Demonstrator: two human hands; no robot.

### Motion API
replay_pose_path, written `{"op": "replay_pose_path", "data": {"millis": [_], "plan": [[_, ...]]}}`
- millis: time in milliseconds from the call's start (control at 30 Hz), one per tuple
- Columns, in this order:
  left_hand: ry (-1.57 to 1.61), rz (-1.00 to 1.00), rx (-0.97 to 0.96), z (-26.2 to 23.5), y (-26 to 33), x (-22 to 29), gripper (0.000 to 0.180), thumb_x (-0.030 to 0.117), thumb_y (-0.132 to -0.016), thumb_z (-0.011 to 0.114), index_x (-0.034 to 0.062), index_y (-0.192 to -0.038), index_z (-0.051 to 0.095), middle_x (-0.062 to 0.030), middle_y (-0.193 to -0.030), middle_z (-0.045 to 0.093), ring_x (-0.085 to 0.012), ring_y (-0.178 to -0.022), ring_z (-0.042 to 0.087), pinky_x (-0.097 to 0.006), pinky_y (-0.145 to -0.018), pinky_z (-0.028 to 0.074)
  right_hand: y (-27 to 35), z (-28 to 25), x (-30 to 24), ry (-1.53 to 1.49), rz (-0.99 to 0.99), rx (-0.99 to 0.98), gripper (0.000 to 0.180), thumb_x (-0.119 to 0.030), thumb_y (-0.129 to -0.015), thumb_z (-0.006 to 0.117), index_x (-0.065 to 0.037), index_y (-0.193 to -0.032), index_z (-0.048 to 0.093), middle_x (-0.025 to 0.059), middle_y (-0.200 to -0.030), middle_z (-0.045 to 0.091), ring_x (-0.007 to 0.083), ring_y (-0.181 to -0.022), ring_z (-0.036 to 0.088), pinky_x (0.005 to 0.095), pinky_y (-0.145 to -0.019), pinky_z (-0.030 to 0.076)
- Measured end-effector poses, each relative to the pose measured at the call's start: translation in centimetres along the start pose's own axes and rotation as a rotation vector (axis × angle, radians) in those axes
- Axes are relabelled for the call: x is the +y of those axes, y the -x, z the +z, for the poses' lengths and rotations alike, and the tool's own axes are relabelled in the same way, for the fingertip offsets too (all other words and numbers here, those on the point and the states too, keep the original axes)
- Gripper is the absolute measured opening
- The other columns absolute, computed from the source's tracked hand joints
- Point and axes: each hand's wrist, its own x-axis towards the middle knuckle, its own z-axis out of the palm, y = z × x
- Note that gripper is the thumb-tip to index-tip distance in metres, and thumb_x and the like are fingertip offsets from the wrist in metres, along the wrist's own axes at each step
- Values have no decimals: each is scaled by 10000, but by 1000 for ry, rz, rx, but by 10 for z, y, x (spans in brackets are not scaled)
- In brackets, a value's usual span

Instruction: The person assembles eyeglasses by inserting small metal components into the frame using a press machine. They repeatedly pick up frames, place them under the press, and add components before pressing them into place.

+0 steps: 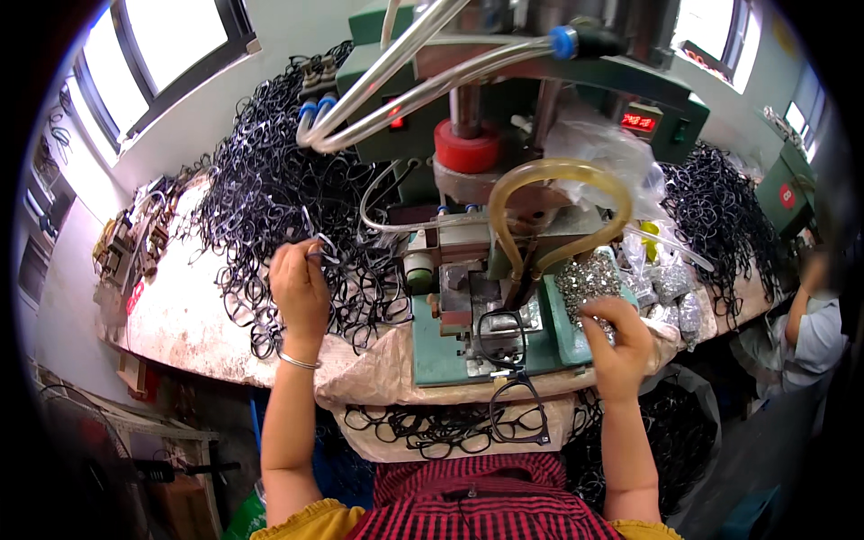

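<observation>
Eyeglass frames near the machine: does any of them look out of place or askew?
Yes. One black eyeglass frame hangs over the front edge of the green machine base, tilted, half off it. The other frames lie in a big heap by the left hand. The right hand touches a pile of small metal parts.

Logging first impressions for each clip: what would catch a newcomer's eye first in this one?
Probably the big heap of black eyeglass frames covering the bench on the left, where the left hand picks at its edge. Next, the green press machine at centre with its red collar and looping amber hose. The right hand reaches into a pile of small silvery metal parts beside it.
</observation>
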Motion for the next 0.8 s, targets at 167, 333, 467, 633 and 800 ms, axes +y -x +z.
{"op": "replay_pose_path", "data": {"millis": [167, 333, 467, 633, 800], "plan": [[692, -536, 28, 19, 43, 43, 244, 180, -1057, 515, -2, -944, 633, -35, -888, 659, -103, -780, 559, -239, -743, 444, -19, 57, -15, -295, 9, 19, 242, 48, -796, 706, 10, -1026, 641, 78, -935, 681, 168, -882, 654, 290, -804, 510], [1130, -726, 114, 10, 73, 75, 168, 147, -1046, 532, 4, -1097, 605, -86, -987, 667, -156, -804, 652, -276, -701, 560, -7, 64, -14, -555, 219, 21, 424, 29, -842, 702, 37, -1224, 518, 82, -970, 675, 131, -979, 629, 256, -877, 481], [1349, -90, 187, -36, -4, 141, 188, 152, -1039, 520, -20, -1080, 581, -167, -1021, 645, -224, -934, 639, -357, -765, 588, -10, 61, -23, -686, 262, -62, 529, 32, -844, 714, 58, -1303, 452, 81, -977, 693, 148, -1061, 609, 272, -950, 450], [1031, 51, 119, -45, -33, 159, 115, 53, -977, 581, -40, -1032, 619, -192, -1013, 670, -244, -918, 651, -345, -864, 527, -4, 65, -50, -834, 356, -97, 606, 22, -864, 693, 59, -1390, 396, 131, -1147, 679, 176, -1164, 585, 318, -1002, 439], [898, 384, -268, -45, 3, 170, 87, 104, -943, 628, 54, -892, 678, -137, -927, 736, -232, -869, 650, -417, -799, 515, -1, 21, -62, -428, 199, -261, 518, -24, -878, 665, 17, -1366, 495, 152, -1246, 648, 243, -1181, 612, 339, -1032, 440]]}}
